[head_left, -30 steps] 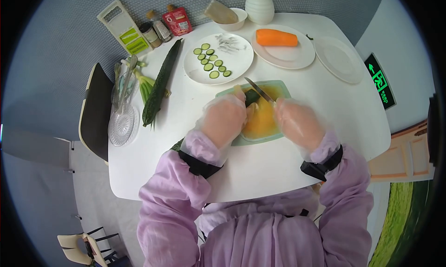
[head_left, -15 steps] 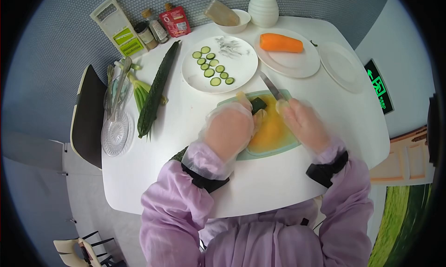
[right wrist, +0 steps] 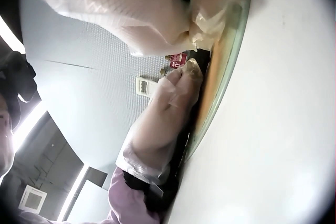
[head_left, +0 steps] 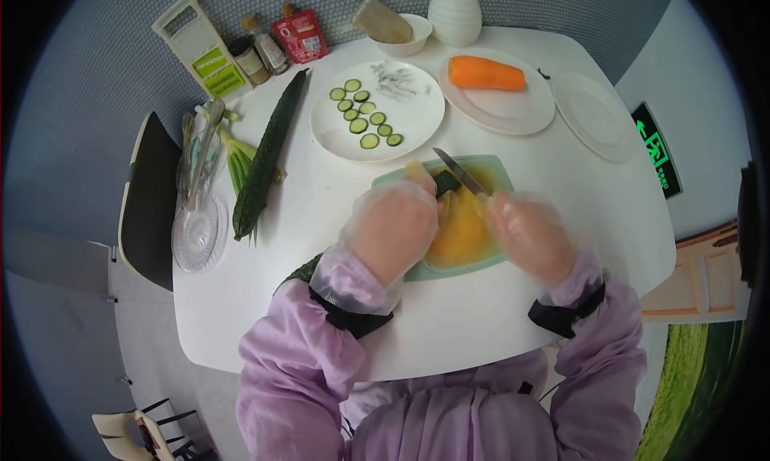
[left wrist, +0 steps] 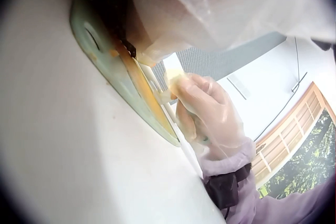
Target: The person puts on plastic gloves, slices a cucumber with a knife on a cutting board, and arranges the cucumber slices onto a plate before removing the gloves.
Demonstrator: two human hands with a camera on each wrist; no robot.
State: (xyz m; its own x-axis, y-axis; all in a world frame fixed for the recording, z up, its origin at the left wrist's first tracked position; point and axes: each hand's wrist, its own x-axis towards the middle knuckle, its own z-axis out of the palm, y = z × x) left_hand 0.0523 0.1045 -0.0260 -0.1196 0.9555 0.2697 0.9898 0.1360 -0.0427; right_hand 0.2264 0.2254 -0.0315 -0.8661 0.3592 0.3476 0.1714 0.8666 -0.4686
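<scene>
A dark green cucumber (head_left: 447,183) lies on a pale green cutting board (head_left: 499,175) with a yellow-orange middle. In a clear plastic glove, my left hand (head_left: 397,224) grips it near its cut end; more of it shows beside the left wrist. My right hand (head_left: 529,230), gloved too, holds a knife (head_left: 459,171), its blade slanting up and left close by the cucumber's end. In the left wrist view the right hand (left wrist: 207,111) has its fingers curled at the knife. The right wrist view shows the left hand (right wrist: 168,103) low along the board's edge, fingertips at the cucumber.
Behind the board stands a plate (head_left: 417,128) with several cucumber slices (head_left: 358,126). A carrot (head_left: 486,74) lies on another plate (head_left: 513,123), beside an empty one (head_left: 593,116). At left are a whole cucumber (head_left: 269,156), green onions (head_left: 238,160), a glass dish (head_left: 195,232) and a grater (head_left: 204,48).
The knife swung away to the right half a second ago and is now back to the left, by the cucumber's end. My left hand keeps its grip. The head view has shifted slightly.
</scene>
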